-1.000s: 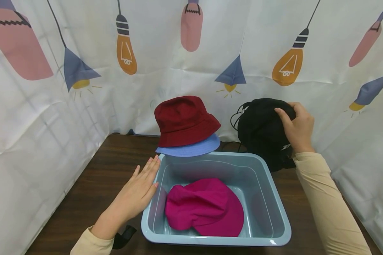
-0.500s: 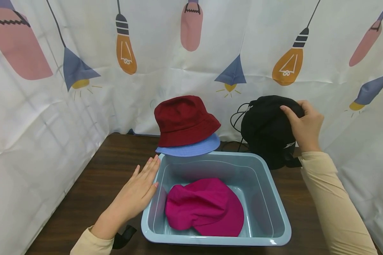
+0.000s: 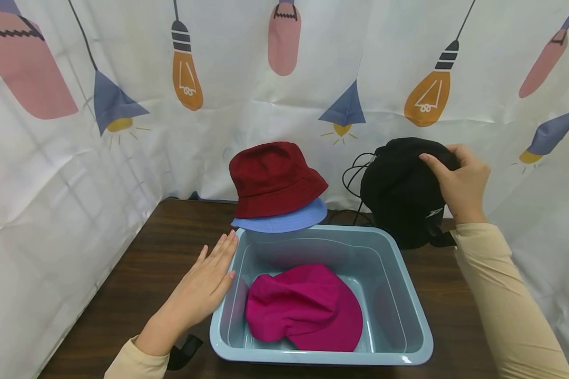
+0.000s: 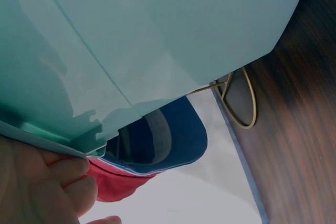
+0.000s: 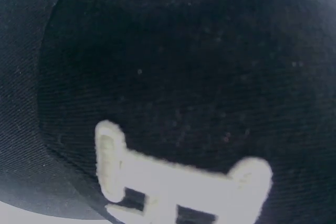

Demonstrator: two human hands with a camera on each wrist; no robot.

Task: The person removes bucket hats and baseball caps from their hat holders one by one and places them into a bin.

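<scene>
My right hand (image 3: 464, 181) grips the crown of a black cap (image 3: 403, 189) behind the right end of the light blue plastic tub (image 3: 324, 358). White raised embroidery (image 5: 178, 182) on the dark cloth fills the lower part of the right wrist view. My left hand (image 3: 199, 281) lies with straight fingers against the tub's left rim. A magenta cap (image 3: 303, 310) rests inside the tub, its brim toward the right. Behind the tub, a dark red bucket hat (image 3: 275, 181) sits on a blue brimmed hat (image 3: 284, 218).
The tub stands on a dark wooden table (image 3: 137, 273). A white curtain (image 3: 237, 68) printed with lamps hangs behind and along both sides. Thin dark cords (image 3: 353, 179) loop between the bucket hats and the black cap.
My right hand has moved right and slightly up, and the black cap has shifted the same way with it. The left hand, the tub and the other hats have stayed put.
</scene>
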